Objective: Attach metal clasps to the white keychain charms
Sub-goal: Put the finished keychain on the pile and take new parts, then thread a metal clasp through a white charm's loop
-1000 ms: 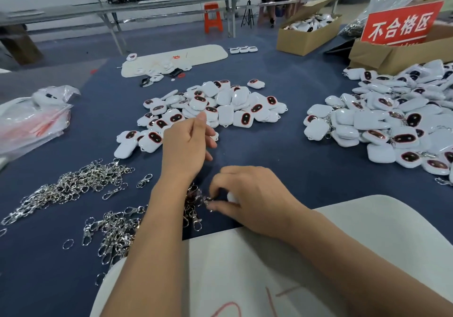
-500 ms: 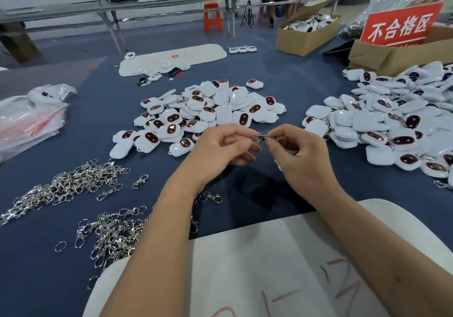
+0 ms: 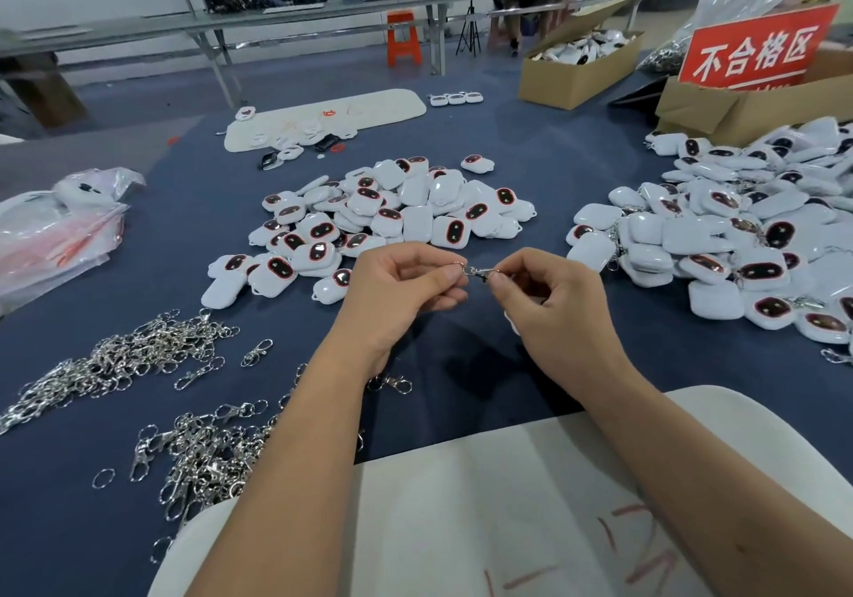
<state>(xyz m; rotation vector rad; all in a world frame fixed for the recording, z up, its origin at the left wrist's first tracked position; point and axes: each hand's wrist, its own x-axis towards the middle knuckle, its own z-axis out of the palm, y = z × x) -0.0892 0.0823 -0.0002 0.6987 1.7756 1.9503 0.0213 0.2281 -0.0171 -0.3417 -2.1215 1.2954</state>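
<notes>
Above a dark blue felt table (image 3: 461, 144), a left hand (image 3: 397, 301) and right hand (image 3: 554, 315) are pinching opposite ends of one shiny metal clasp (image 3: 475, 270), fingers curled. A rounded white charm (image 3: 511, 322) is peeking, mostly hidden, beneath the right palm. Glossy white charms (image 3: 392, 218) are lying heaped just beyond; tangled silver clasps (image 3: 120, 361) are sprawling at left.

Both forearms reach forward; the left hand (image 3: 399, 292) and right hand (image 3: 551, 308) meet, fingers curled, thumbs and forefingers pinching.
</notes>
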